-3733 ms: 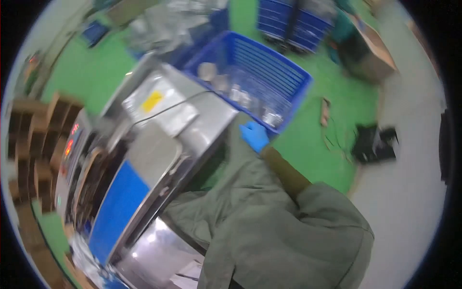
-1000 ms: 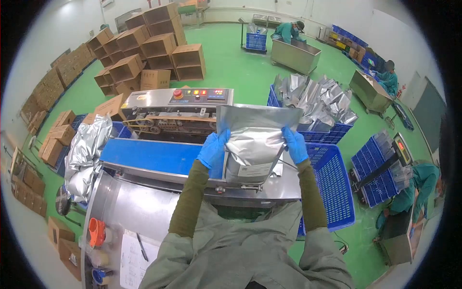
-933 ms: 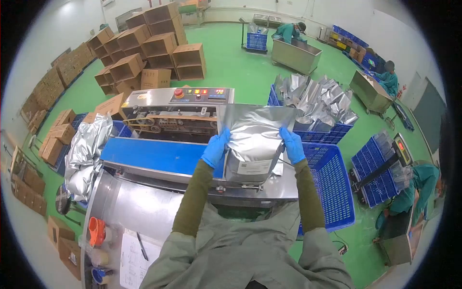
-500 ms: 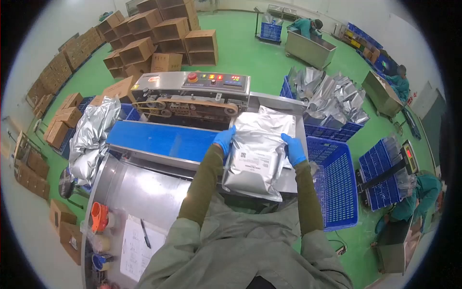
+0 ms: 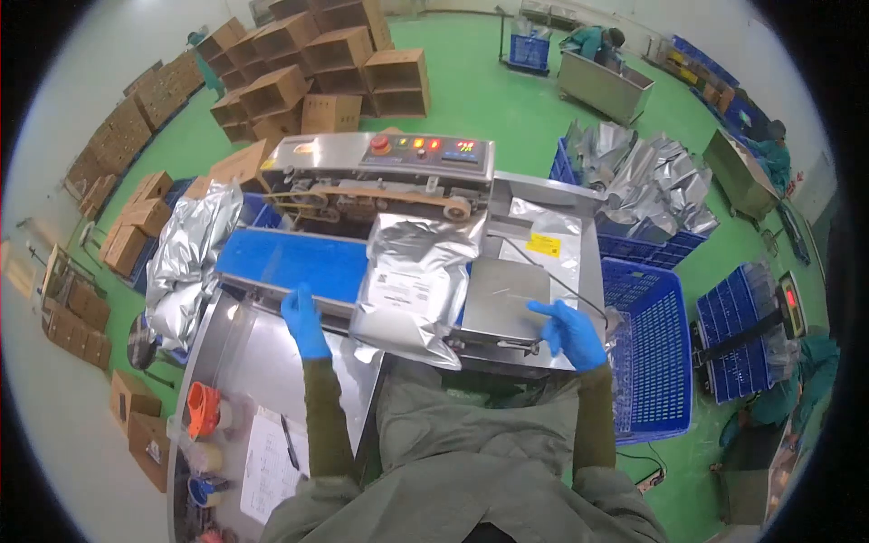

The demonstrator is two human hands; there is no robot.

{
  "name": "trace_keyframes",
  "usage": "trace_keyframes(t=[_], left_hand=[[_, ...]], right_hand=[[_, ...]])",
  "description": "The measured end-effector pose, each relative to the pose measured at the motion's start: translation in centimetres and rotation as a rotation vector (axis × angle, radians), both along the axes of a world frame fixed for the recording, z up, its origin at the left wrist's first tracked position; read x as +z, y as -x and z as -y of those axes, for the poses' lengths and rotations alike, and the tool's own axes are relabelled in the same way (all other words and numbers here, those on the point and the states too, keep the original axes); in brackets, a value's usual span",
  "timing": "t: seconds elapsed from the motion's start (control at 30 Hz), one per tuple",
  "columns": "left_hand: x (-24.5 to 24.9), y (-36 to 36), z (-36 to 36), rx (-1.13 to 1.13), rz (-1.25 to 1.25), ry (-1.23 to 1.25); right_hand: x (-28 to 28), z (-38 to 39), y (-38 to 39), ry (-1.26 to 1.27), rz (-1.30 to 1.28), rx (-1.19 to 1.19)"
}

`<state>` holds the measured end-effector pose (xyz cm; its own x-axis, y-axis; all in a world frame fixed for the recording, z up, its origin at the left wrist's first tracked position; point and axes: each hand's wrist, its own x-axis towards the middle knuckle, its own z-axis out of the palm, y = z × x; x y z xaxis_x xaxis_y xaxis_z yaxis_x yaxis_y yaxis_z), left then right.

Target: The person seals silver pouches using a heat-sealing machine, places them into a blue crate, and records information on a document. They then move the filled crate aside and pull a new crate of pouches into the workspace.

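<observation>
A filled silver foil pouch (image 5: pixel 407 294) with a printed label lies across the right end of the blue conveyor belt (image 5: pixel 290 262). Its upper end reaches the band sealer (image 5: pixel 380 163), where the edge is partly hidden. My left hand (image 5: pixel 306 324), in a blue glove, is off the pouch to its left, above the belt's front edge, and holds nothing. To the right, my gloved right hand (image 5: pixel 575 335) hovers by a square steel plate (image 5: pixel 505 297), fingers apart. A second silver pouch (image 5: pixel 566 258) with a yellow label lies flat on the steel surface behind that hand.
At right are a blue crate (image 5: pixel 644 339) and another crate heaped with silver pouches (image 5: pixel 638 176). More pouches (image 5: pixel 190 262) hang at the belt's left end. Paper with a pen (image 5: pixel 290 443) and a tape dispenser (image 5: pixel 204 409) lie front left. Co-workers stand farther off.
Both hands have let go of the pouch, which has shifted left onto the belt. My left hand moved left and down, my right hand downward. The steel plate and yellow-labelled pouch are now uncovered.
</observation>
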<state>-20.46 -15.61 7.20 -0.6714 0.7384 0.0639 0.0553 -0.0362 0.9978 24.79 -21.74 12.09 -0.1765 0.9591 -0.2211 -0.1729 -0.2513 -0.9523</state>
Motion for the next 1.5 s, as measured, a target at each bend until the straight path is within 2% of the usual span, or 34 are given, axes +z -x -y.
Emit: trace_keyframes(t=[0.07, 0.13, 0.17, 0.2, 0.23, 0.27, 0.33, 0.4, 0.43, 0.47, 0.53, 0.6, 0.63, 0.73, 0.83, 1.0, 1.03, 1.1, 1.17, 1.2, 1.27, 1.3, 1.33, 1.37, 1.4, 1.47, 1.5], left_hand=[[-2.0, -1.3, 5.5, -0.209, 0.430, 0.003], [-2.4, -4.6, 8.5, -0.376, 0.772, 0.043], [-2.5, -5.8, 8.9, -0.482, 0.829, -0.002], [-2.2, -6.8, 8.5, -0.593, 0.882, -0.052], [0.1, -8.0, 7.7, -0.551, 0.904, -0.164], [-0.4, -7.2, 6.4, -0.534, 0.911, -0.170], [-2.2, -4.5, 3.6, -0.443, 0.952, -0.277], [-1.7, -1.9, 1.8, -0.257, 0.973, -0.315], [0.4, -1.2, 1.7, -0.249, 1.029, -0.318], [1.0, -0.4, 1.2, -0.238, 1.018, -0.332], [1.6, 2.2, 0.5, -0.133, 0.956, -0.291], [-0.1, 5.7, -1.0, -0.074, 0.938, -0.327], [-0.4, 7.1, -1.3, -0.110, 0.936, -0.332], [0.2, 10.7, -2.1, -0.121, 0.900, -0.364], [-0.5, 14.7, -3.8, -0.121, 0.887, -0.414], [-1.9, 22.1, -5.8, -0.158, 0.854, -0.446], [-1.2, 22.6, -5.7, -0.106, 0.887, -0.442], [-4.5, 26.6, -7.6, -0.061, 0.828, -0.424], [-2.2, 25.4, -7.1, 0.162, 0.630, -0.403], [-1.2, 24.4, -6.9, 0.165, 0.630, -0.420], [-0.1, 22.6, -6.4, 0.717, -0.042, -0.348], [4.5, 18.9, -3.5, 0.700, -0.199, -0.338], [7.8, 16.7, -1.3, 0.710, -0.193, -0.334], [10.4, 15.3, 0.6, 0.639, -0.295, -0.358], [12.4, 14.3, 2.1, 0.567, -0.396, -0.376], [15.8, 13.4, 4.0, 0.506, -0.376, -0.643], [17.9, 13.2, 4.7, 0.533, -0.322, -0.730]], right_hand=[[-2.0, 2.2, -1.1, 0.031, -0.043, -0.032], [-4.0, 4.0, -1.7, 0.064, -0.036, -0.251], [-5.2, 4.6, -2.2, 0.075, -0.027, -0.221], [-6.8, 5.1, -2.8, 0.059, -0.067, -0.298], [-8.0, 5.7, -3.3, 0.041, -0.106, -0.381], [-8.8, 6.4, -3.8, 0.044, -0.097, -0.365], [-10.1, 7.8, -5.0, 0.067, -0.156, -0.558], [-12.0, 9.4, -6.3, 0.074, -0.127, -0.589], [-13.6, 10.1, -7.1, 0.100, -0.072, -0.645], [-14.9, 10.8, -7.3, 0.127, -0.020, -0.689], [-15.9, 12.3, -6.7, 0.193, -0.089, -0.717], [-20.5, 13.5, -8.0, 0.231, 0.008, -0.744], [-21.0, 13.2, -8.0, 0.219, 0.001, -0.713], [-20.8, 13.0, -7.5, 0.172, 0.023, -0.748], [-21.0, 12.6, -7.1, 0.195, 0.200, -0.654], [-20.7, 12.1, -6.2, 0.182, 0.211, -0.709], [-21.2, 11.9, -6.6, 0.196, 0.197, -0.693], [-22.2, 11.8, -6.9, 0.182, 0.175, -0.680], [-22.3, 11.9, -6.7, 0.160, 0.218, -0.660], [-22.0, 11.9, -6.5, 0.149, 0.270, -0.648], [-22.0, 11.9, -6.8, 0.152, 0.304, -0.634], [-22.5, 12.1, -7.2, 0.164, 0.327, -0.568], [-22.7, 12.1, -7.5, 0.181, 0.355, -0.498], [-22.3, 11.9, -6.6, 0.237, 0.267, -0.583], [-21.9, 11.5, -6.6, 0.242, 0.281, -0.571], [-21.4, 12.0, -6.6, 0.177, 0.217, -0.598], [-22.5, 11.8, -7.0, 0.177, 0.265, -0.618]])
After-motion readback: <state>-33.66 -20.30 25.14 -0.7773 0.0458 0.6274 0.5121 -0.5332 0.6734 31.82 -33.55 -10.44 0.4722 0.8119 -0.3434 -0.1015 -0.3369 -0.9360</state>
